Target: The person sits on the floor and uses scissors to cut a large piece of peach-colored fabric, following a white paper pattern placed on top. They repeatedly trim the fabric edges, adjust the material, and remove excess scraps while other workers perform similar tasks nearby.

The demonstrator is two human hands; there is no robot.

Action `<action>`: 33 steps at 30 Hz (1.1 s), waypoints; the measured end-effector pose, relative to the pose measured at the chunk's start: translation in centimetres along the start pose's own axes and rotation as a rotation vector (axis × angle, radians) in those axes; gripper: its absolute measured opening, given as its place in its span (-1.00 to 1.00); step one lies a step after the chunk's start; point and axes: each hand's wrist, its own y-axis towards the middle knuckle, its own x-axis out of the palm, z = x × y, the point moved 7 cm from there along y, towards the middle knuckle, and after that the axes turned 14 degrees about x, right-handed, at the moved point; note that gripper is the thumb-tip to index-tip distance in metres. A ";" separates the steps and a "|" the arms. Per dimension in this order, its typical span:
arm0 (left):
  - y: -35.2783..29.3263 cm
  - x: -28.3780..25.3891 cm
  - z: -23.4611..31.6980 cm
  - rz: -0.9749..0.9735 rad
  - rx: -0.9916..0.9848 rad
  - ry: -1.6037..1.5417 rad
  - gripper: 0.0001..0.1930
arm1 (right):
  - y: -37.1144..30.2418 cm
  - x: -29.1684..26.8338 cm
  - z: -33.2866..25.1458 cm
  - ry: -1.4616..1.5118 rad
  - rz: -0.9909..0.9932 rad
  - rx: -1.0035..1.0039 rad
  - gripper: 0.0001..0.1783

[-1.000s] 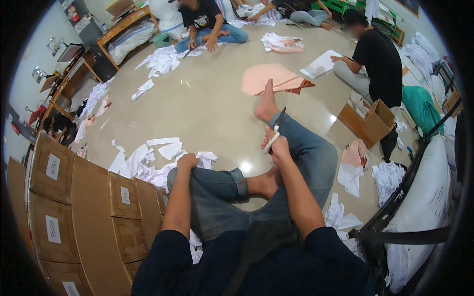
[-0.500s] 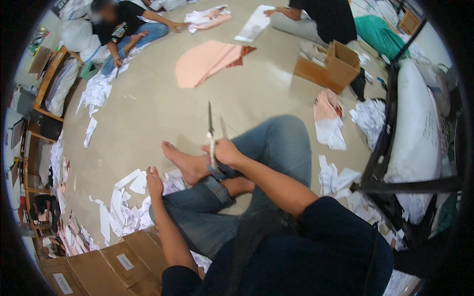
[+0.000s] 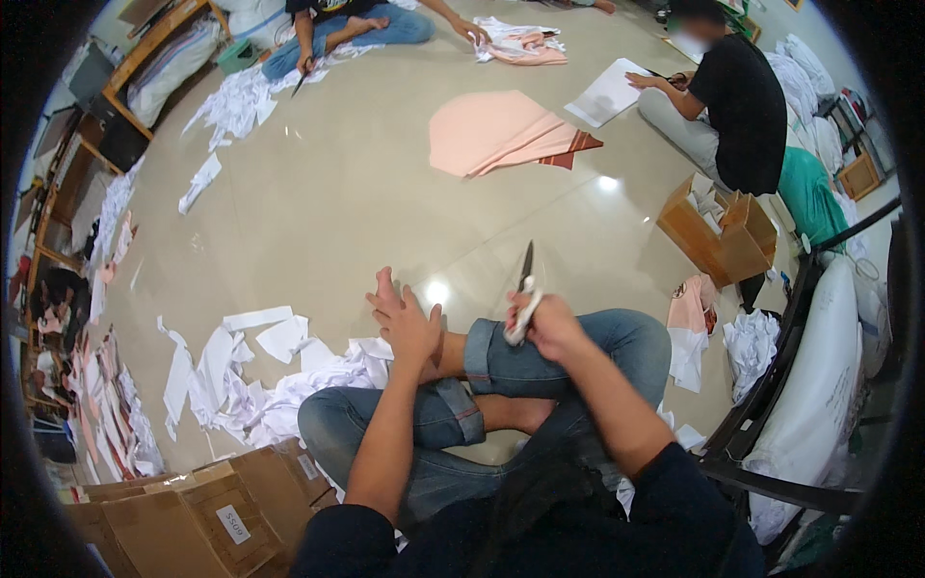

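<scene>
My right hand (image 3: pixel 554 329) is closed round the pale handle of a pair of scissors (image 3: pixel 523 310), above my right shin. The dark blades point away from me, nearly together. My left hand (image 3: pixel 409 326) is empty, its fingers spread, in front of my bare foot and partly covering it. I sit cross-legged in rolled-up jeans (image 3: pixel 501 361). Beyond my hands, a piece of pink fabric (image 3: pixel 496 133) with a dark red patterned corner lies folded over on the tiled floor. White fabric scraps (image 3: pixel 308 395) are heaped to the left of my legs.
Cardboard (image 3: pixel 198 520) lies at the near left. An open cardboard box (image 3: pixel 718 231) stands at the right, near a pink and white cloth (image 3: pixel 689 332) and a stuffed white sack (image 3: pixel 809 356). One person (image 3: pixel 737 106) sits far right by white sheets; another (image 3: pixel 366 24) sits far left beside scraps.
My left hand has risen from beside my left knee to in front of my foot. My right hand still holds the scissors. The view has swung, shifting the surroundings right in the picture.
</scene>
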 end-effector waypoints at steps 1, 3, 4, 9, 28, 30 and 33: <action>0.1 0.0 -0.3 -0.060 -0.028 -0.025 -0.03 | 0.9 -1.0 -1.3 0.002 0.025 -0.004 -0.70; 0.3 -0.1 -0.7 -0.103 -0.077 -0.061 -0.03 | 3.2 -3.6 -4.6 -0.085 0.149 -0.063 -0.72; 0.5 -0.3 -0.7 -0.098 -0.088 -0.036 -0.04 | 4.8 -5.2 -6.2 -0.097 0.221 -0.065 -0.74; 1.1 0.0 -0.2 -0.009 -0.156 0.136 -0.06 | 16.1 -14.2 -15.6 -0.062 0.349 -0.142 -0.72; 1.9 0.3 -0.4 0.009 -0.179 0.327 -0.21 | 36.6 53.2 -1.4 -0.910 -0.256 -0.549 -0.78; 1.4 -0.2 -0.3 0.010 -0.184 0.283 -0.22 | 30.4 60.0 1.6 -0.879 -0.254 -0.416 -0.77; 1.0 -0.6 -0.5 0.006 -0.191 0.243 -0.24 | 23.8 61.9 3.3 -0.894 -0.373 -0.358 -0.76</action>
